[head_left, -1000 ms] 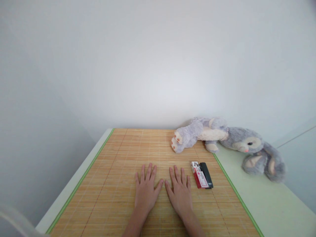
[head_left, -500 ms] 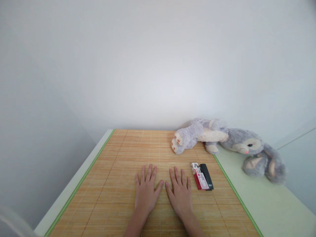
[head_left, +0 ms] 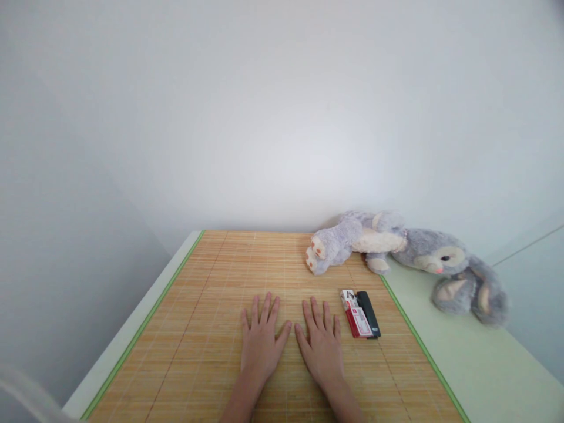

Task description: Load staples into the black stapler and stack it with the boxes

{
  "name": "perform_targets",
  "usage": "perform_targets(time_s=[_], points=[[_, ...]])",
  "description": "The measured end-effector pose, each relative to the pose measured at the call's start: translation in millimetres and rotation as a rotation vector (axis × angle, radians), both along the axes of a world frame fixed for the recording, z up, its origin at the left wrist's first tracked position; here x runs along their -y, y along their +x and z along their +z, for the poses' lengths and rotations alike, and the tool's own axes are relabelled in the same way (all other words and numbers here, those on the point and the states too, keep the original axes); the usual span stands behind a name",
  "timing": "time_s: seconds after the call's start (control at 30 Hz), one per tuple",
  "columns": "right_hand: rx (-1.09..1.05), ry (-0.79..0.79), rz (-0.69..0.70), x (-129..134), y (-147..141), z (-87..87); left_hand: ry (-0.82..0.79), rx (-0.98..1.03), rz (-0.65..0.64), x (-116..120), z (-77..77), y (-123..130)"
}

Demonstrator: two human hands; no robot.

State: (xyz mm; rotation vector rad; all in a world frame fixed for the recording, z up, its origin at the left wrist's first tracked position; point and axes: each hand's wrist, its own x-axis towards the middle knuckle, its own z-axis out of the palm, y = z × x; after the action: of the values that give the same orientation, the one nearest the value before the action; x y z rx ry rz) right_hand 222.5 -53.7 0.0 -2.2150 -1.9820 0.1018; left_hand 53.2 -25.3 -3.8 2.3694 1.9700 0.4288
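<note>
My left hand (head_left: 261, 346) lies palm down and flat on a bamboo mat (head_left: 194, 329), fingers spread, holding nothing. Beside it, my right hand (head_left: 324, 349) rests the same way, its thumb a little apart from the left thumb. To the right of my right hand, not touched by it, is a black stapler (head_left: 369, 314). Small boxes lie against the stapler's left side: a white one with dark print (head_left: 349, 298) and a red and white one (head_left: 359, 323).
A grey plush rabbit (head_left: 383, 241) lies on its side at the back right, partly off the mat. The mat has a green edge and covers much of a pale table (head_left: 489, 370). A white wall (head_left: 282, 117) stands behind. A blurred pale shape (head_left: 26, 393) shows at the lower left.
</note>
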Motion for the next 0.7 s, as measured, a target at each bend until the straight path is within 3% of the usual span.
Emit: perform_targets(time_s=[0.47,0.6,0.7], points=[[-0.136,0.07,0.032,-1,5,-3.5,-0.002,0.071,-0.015,-1,-1.0,-1],[-0.289,0.085,0.038,-1,6,-1.6,-0.016,0.158,0.02,-1,-1.1,5],[-0.539,0.068,0.046,4,14,10.2,-0.063,0.322,0.063,8,-3.4,28]])
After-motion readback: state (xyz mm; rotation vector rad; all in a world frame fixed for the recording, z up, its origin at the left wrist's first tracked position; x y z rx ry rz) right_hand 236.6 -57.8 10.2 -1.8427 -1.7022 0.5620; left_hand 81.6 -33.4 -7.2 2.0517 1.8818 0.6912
